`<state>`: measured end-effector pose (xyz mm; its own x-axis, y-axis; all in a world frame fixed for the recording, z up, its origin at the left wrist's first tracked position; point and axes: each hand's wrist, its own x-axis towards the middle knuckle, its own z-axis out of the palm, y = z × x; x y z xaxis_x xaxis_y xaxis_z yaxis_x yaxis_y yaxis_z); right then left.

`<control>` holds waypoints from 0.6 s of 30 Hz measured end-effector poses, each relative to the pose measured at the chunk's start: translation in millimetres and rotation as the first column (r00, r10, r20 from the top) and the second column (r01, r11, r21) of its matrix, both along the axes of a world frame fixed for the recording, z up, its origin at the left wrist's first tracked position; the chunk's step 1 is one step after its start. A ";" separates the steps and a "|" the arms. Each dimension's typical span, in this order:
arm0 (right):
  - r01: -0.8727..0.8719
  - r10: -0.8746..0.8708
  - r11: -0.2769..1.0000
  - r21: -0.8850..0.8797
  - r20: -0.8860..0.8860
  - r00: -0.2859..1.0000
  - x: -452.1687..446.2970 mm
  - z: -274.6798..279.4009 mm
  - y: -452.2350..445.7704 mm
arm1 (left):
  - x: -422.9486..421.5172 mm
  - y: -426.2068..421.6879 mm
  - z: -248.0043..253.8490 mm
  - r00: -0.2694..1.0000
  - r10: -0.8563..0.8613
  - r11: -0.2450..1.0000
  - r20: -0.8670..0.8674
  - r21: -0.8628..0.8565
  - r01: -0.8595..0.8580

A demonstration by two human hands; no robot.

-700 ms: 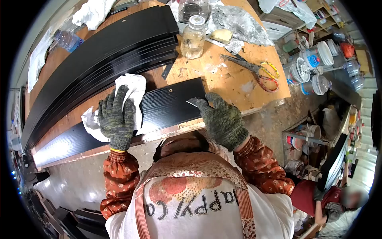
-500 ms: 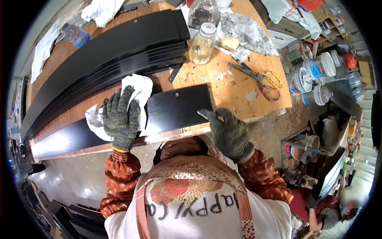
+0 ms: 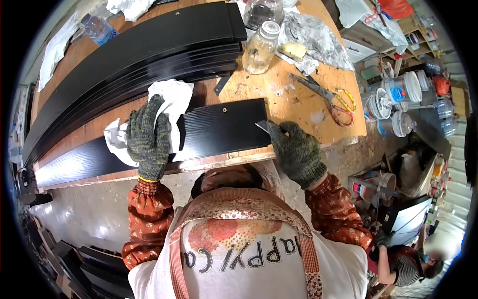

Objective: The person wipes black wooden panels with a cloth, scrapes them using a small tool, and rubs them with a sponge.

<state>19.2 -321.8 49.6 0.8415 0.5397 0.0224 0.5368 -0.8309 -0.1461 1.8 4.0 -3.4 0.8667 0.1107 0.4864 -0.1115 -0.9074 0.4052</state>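
A long black board [image 3: 224,124] with a curved outline lies along the table's near edge. My left hand [image 3: 148,137], in a dark knitted glove, presses a crumpled white cloth [image 3: 172,102] onto it; the cloth bulges out on both sides of the fingers. At the board's right end is my gloved right hand [image 3: 298,153], its fingers closed around a small flat metal blade [image 3: 262,126]. The blade's tip points left over the board's end, and its other end is hidden in the glove. I cannot tell whether it touches the board.
Behind lies a stack of black curved boards [image 3: 134,55]. Beyond the right hand are scissors [image 3: 331,97], a lidded glass jar [image 3: 261,50] and crumpled plastic [image 3: 318,40]. A water bottle [image 3: 98,30] stands far left. Buckets [image 3: 398,92] and a co-worker [image 3: 398,264] holding a dark panel are at right.
My right hand and the blade have shifted slightly to the right and up. The left hand stays on the cloth, moved slightly left and up. The co-worker's panel has tilted.
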 end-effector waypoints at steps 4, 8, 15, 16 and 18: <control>-0.103 0.102 0.988 0.118 0.015 0.995 -4.0 -0.1 -7.2 | -0.4 1.6 -5.5 0.997 0.025 0.998 0.071 -0.061 -0.021; -0.182 0.185 0.980 0.085 -0.020 0.983 21.6 -1.3 21.4 | -0.6 0.5 -6.3 0.999 0.037 0.999 0.002 -0.012 -0.037; -0.225 0.227 0.973 0.046 -0.048 0.973 10.4 5.0 1.8 | 0.0 1.6 -5.2 0.995 0.050 0.995 0.089 -0.086 -0.042; -0.216 0.220 0.974 0.064 -0.066 0.973 10.8 2.2 -0.8 | -0.8 4.4 -5.7 0.997 0.056 0.996 0.050 -0.067 -0.053; -0.169 0.180 0.981 0.099 -0.108 0.978 14.0 -0.1 -5.5 | -1.1 2.4 -6.5 0.998 0.061 0.995 0.024 -0.075 -0.059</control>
